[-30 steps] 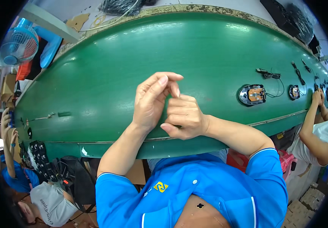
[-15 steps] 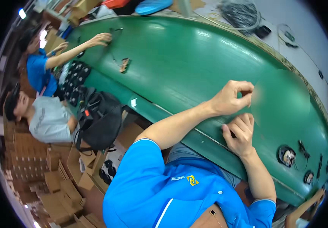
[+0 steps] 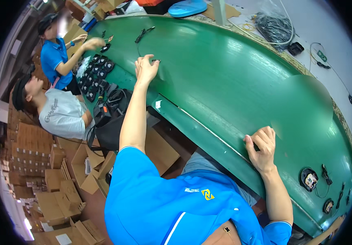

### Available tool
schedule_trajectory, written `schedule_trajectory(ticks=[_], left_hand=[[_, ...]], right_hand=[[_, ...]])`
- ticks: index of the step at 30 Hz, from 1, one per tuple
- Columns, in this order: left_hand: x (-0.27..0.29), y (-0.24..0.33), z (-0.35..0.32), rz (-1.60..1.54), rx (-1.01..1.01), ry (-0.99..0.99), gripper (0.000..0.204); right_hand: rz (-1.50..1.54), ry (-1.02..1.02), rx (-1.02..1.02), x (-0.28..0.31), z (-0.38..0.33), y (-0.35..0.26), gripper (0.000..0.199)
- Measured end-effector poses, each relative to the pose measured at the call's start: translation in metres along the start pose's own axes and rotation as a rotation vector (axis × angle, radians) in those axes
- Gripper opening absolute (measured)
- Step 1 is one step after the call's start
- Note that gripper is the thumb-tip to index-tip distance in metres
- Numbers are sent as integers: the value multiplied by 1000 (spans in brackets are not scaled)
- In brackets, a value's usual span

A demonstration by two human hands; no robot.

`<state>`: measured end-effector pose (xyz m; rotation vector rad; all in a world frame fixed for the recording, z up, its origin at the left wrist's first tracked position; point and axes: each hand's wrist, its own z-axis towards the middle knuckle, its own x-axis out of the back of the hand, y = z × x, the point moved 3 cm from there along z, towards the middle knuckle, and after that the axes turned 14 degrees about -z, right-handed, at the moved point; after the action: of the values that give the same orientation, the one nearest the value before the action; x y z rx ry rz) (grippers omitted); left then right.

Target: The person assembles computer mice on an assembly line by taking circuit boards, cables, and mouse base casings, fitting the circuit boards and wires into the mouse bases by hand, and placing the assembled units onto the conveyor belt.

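A long green belt [image 3: 233,77] fills most of the view and bends away to the left. A person in a blue shirt [image 3: 163,204] leans over its near edge.

The left hand [image 3: 146,68] reaches far out over the belt. Its fingers are a little spread and curled down. The fingertips pinch or touch a small black part [image 3: 156,61] that lies on the belt; it is too small to tell if the hand holds it.

The right hand [image 3: 262,148] rests on the near edge of the belt. Its fingers are bent over the rim, and nothing shows in it.

Two other people sit at the far left end. One wears a blue shirt [image 3: 53,57] and one wears a grey shirt [image 3: 61,114]. Rows of small black parts [image 3: 96,75] lie between them on the belt.

Brown boxes [image 3: 57,179] are stacked on the floor at the left. Near the right hand, at the right end of the belt, lies a round black part [image 3: 309,179] with a thin wire [image 3: 326,174] just beside it.
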<state>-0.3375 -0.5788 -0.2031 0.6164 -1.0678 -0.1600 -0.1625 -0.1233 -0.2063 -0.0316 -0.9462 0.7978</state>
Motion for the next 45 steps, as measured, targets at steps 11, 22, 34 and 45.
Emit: schedule_trajectory(ticks=[11, 22, 34, 45], left_hand=[[90, -118, 77, 518, 344, -28, 39], [113, -191, 121, 646, 429, -158, 41], [129, -215, 132, 477, 302, -312, 60], [132, -242, 167, 318, 157, -505, 87]], right_hand=[[55, -65, -42, -5, -5, 1, 15], [91, -213, 305, -167, 178, -62, 37], [-2, -250, 351, -310, 245, -112, 52], [-315, -223, 30, -121, 162, 46, 36]])
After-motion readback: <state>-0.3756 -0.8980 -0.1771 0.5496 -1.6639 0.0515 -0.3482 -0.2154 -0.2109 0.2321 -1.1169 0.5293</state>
